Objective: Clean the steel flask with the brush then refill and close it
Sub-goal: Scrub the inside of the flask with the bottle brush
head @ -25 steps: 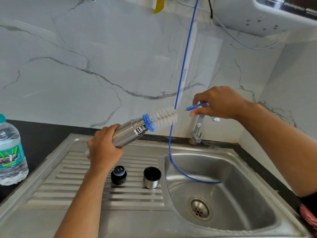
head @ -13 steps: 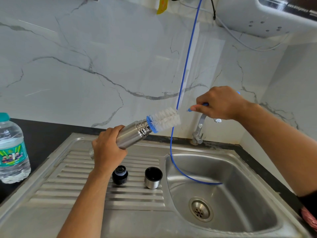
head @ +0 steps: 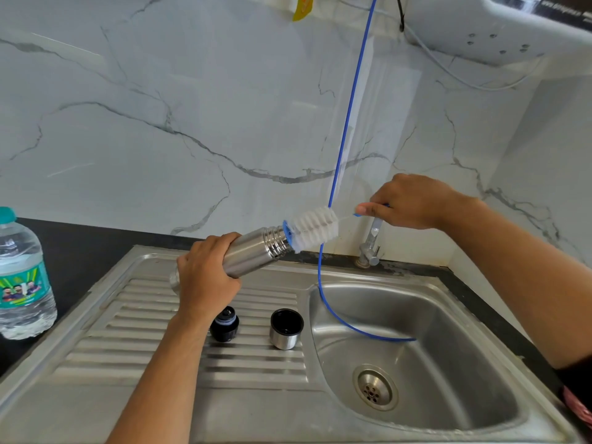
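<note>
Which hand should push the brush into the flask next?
The right hand. It already holds the brush by its handle, bristles at the flask mouth. The left hand is busy gripping the flask body.

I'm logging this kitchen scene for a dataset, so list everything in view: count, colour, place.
steel flask: 1, silver, tilted above drainboard, in left hand
bottle brush: 1, white bristles, blue tip, at flask mouth
stopper: 1, black, on drainboard
cup lid: 1, silver and black, on drainboard
water bottle: 1, clear, green label, counter at left
sink: 1, steel
tap: 1, chrome, behind basin
blue tube: 1, hanging into basin
left hand: gripping flask
right hand: holding brush handle
</note>
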Available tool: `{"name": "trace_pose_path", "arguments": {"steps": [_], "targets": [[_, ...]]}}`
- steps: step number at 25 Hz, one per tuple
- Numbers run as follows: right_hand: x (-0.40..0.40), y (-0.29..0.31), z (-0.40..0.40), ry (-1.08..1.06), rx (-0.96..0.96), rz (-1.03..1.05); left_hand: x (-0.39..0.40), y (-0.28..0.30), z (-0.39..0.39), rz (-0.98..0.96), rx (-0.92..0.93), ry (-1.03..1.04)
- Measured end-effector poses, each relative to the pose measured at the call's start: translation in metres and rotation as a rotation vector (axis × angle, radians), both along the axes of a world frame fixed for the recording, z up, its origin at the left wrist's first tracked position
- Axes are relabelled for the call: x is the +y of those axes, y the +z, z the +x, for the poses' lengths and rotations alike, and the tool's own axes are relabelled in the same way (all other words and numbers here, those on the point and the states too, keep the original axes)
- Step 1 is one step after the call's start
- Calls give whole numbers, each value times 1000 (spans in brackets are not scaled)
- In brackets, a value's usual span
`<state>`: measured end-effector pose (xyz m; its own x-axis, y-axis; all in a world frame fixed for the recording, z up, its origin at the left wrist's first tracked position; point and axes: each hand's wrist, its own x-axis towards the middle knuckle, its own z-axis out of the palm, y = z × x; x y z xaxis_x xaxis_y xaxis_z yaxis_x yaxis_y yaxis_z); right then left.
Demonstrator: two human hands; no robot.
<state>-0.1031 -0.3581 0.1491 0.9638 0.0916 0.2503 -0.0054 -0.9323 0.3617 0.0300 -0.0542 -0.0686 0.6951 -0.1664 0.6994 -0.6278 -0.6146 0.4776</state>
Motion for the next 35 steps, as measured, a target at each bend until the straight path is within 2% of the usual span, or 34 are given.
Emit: {"name": "trace_pose_path", "arguments": {"steps": [2,6,7,9,11,13,15,17,20,21,23,27,29,31,34,35], "targets": [[-1,-3,-6,38,-33,10,0,1,1,1,-5,9],[-3,-17,-13,252,-555,-348,-1,2,0,-39,31,-13],[-1,-18,-14,279,-617,-370,-2,2,-1,-49,37,-23],[3,-17,-12,276,-557,-338,-2,1,0,-64,50,-33],[9,-14,-9,171,-342,-252,-1,0,1,-77,68,-31],[10,-11,-5,47,-99,-76,0,-1,1,-58,51,-22],[8,-11,-4,-12,1,39,0,-1,1,-26,29,-19],[7,-15,-10,75,-146,-79,0,1,1,-36,34,-17],[3,-24,-16,246,-619,-358,-2,3,-1,-95,64,-31],[4,-24,-16,281,-677,-377,-2,3,-2,-109,71,-39],[6,-22,-12,298,-610,-334,-2,3,-2,-125,78,-38],[16,-19,-7,126,-215,-184,2,3,1,-76,41,-8],[18,-16,-7,60,-108,-65,2,3,1,-46,25,-16],[20,-15,-12,120,-198,-125,3,3,2,-49,35,-18],[15,-22,-15,269,-553,-337,3,3,4,-95,69,-26],[15,-23,-16,296,-605,-360,3,2,4,-104,79,-30]]}}
